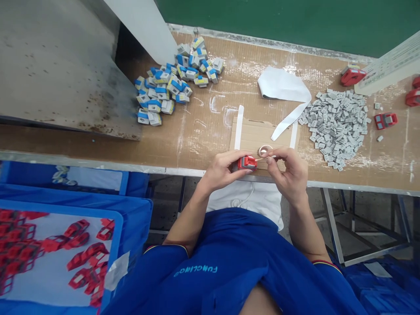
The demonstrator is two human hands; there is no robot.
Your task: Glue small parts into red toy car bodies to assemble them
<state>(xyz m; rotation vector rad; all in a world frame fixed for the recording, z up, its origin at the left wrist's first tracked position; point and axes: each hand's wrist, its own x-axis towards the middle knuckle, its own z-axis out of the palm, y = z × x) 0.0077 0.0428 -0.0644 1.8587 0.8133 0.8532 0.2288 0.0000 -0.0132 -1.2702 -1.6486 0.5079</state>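
Left hand [223,168] gripping red toy piece [247,162] at near edge of table [197,144], right hand [292,173] pinching thin stick [261,158], tip at the piece; apparently a dabbing step, next move calling for steady hold, light touch.

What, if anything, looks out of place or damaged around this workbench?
Two small pale pieces lie apart from the grey heap, one on each side of a red toy vehicle, like strays. The metal casing at the left has brown, rust-like stains near its lower edge.
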